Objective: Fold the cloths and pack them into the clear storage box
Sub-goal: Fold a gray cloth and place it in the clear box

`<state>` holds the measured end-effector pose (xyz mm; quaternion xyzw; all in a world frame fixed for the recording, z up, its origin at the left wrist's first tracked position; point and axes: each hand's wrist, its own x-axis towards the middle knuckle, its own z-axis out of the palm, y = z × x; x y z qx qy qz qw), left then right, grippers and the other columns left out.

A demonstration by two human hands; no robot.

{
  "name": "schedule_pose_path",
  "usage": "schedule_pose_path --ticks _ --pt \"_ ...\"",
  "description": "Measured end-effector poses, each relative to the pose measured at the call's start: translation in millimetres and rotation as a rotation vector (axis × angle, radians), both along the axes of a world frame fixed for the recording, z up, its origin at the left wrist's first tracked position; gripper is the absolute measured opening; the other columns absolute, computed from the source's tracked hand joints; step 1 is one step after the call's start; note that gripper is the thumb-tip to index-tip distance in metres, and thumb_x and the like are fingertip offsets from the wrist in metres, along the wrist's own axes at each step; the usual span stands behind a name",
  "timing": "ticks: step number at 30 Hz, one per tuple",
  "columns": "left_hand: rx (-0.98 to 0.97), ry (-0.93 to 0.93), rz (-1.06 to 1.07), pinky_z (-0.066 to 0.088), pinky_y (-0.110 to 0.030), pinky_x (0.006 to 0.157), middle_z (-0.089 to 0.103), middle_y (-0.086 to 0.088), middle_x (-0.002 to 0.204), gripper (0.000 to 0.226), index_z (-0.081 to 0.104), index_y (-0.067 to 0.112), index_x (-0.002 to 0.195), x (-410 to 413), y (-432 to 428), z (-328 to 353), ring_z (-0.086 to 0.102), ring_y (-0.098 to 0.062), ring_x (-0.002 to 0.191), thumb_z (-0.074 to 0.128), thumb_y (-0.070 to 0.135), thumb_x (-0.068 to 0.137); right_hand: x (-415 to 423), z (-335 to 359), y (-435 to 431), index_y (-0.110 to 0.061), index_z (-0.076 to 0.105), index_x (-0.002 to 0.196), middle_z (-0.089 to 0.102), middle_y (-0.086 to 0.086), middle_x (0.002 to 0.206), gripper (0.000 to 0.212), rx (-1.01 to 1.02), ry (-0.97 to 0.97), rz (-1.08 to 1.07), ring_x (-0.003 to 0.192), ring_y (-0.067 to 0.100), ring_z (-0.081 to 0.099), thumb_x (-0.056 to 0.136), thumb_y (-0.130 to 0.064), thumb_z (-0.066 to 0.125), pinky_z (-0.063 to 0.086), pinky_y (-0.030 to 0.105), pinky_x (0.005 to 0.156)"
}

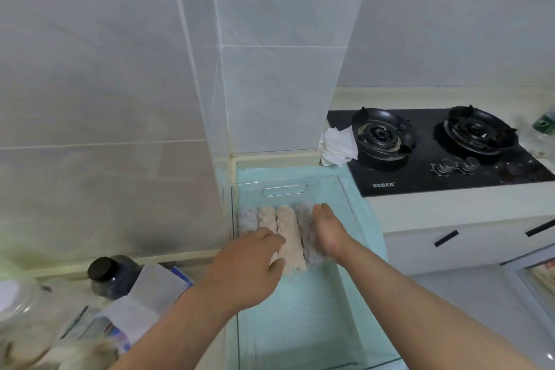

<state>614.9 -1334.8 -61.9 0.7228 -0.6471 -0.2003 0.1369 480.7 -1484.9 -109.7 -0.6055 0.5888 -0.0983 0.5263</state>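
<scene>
In the middle of the frame, four fluffy rolled cloths (pixel 282 228) lie side by side at the far end of the clear storage box (pixel 350 198), and the left hand (pixel 249 267) and right hand (pixel 326 230) rest flat on them with fingers spread, gripping nothing, so this looks like the packing step, and next another cloth needs folding.

My left hand (pixel 246 267) covers the near ends of the left folded cloths (pixel 289 237); my right hand (pixel 326 231) hides the grey one's right side. The clear storage box (pixel 350 288) runs off the near edge, and near left everything blurs
</scene>
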Motion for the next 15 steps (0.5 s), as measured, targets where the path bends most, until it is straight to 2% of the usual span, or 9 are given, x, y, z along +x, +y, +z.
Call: schedule_pose_path --ticks 2,3,5,7,9,11,13,15 --pt "-0.106 0.264 0.207 0.039 -0.022 0.092 0.053 0.019 0.118 0.027 0.057 0.029 0.123 8.6 8.0 10.9 0.051 -0.005 0.11 0.049 0.026 0.097 -2.5 18.0 6.5 -0.014 0.024 0.152 0.026 0.003 0.158 0.059 -0.145 -0.001 0.038 0.144 0.022 0.025 0.102 -0.046 0.025 0.019 0.037 0.117" --pt "-0.14 0.402 0.309 0.041 -0.02 0.089 0.057 0.021 0.111 0.021 0.061 0.031 0.113 11.3 12.5 15.6 0.054 -0.001 0.103 0.052 0.021 0.097 -4.9 28.8 9.0 -0.015 0.029 0.15 0.032 0.001 0.154 0.055 -0.204 -0.036 0.058 0.142 0.019 0.029 0.103 -0.042 0.027 0.021 0.033 0.115" --pt "-0.252 0.584 0.486 0.047 -0.023 0.079 0.066 0.016 0.089 0.022 0.067 0.033 0.092 17.4 20.8 19.9 0.06 0.003 0.084 0.057 0.013 0.094 -13.3 46.1 12.3 -0.023 0.047 0.135 0.049 -0.006 0.133 0.039 -0.243 -0.14 0.119 0.127 0.013 0.043 0.104 -0.037 0.03 0.03 0.028 0.109" --pt "-0.346 0.671 0.631 0.047 -0.026 0.076 0.07 0.012 0.078 0.024 0.069 0.034 0.083 20.2 31.9 23.2 0.062 0.002 0.077 0.061 0.012 0.091 -24.0 61.5 16.9 -0.027 0.057 0.113 0.059 -0.002 0.121 0.027 -0.215 -0.241 0.177 0.117 0.015 0.053 0.103 -0.037 0.034 0.04 0.036 0.107" --pt "-0.413 0.73 0.741 0.05 -0.035 0.083 0.072 0.008 0.085 0.014 0.071 0.031 0.085 17.1 43.8 29.2 0.066 -0.013 0.089 0.062 0.021 0.087 -33.8 71.3 17.7 -0.024 0.062 0.107 0.062 0.003 0.116 0.026 -0.189 -0.316 0.217 0.112 0.021 0.057 0.102 -0.036 0.039 0.046 0.042 0.103" --pt "-0.469 0.747 0.822 0.051 -0.038 0.087 0.072 -0.002 0.095 0.017 0.07 0.025 0.089 6.0 56.7 37.1 0.065 -0.026 0.097 0.058 0.013 0.091 -43.5 79.3 17.9 -0.031 0.063 0.106 0.063 -0.007 0.115 0.024 -0.191 -0.37 0.271 0.108 0.014 0.059 0.101 -0.033 0.04 0.049 0.037 0.099" --pt "-0.554 0.728 0.913 0.051 -0.034 0.084 0.07 -0.008 0.1 0.023 0.069 0.018 0.093 -12.7 70.1 43.0 0.064 -0.028 0.098 0.051 0.004 0.096 -53.8 86.4 17.0 -0.03 0.064 0.105 0.063 -0.01 0.114 0.026 -0.211 -0.425 0.327 0.105 0.01 0.06 0.102 -0.031 0.039 0.051 0.033 0.095" --pt "-0.634 0.719 1.026 0.052 -0.036 0.087 0.071 -0.008 0.101 0.023 0.07 0.014 0.096 -36.9 85.7 45.8 0.065 -0.027 0.098 0.049 0.006 0.097 -66.5 92.8 16.9 -0.028 0.065 0.103 0.063 -0.007 0.112 0.027 -0.207 -0.474 0.394 0.104 0.011 0.06 0.103 -0.03 0.038 0.052 0.031 0.092"
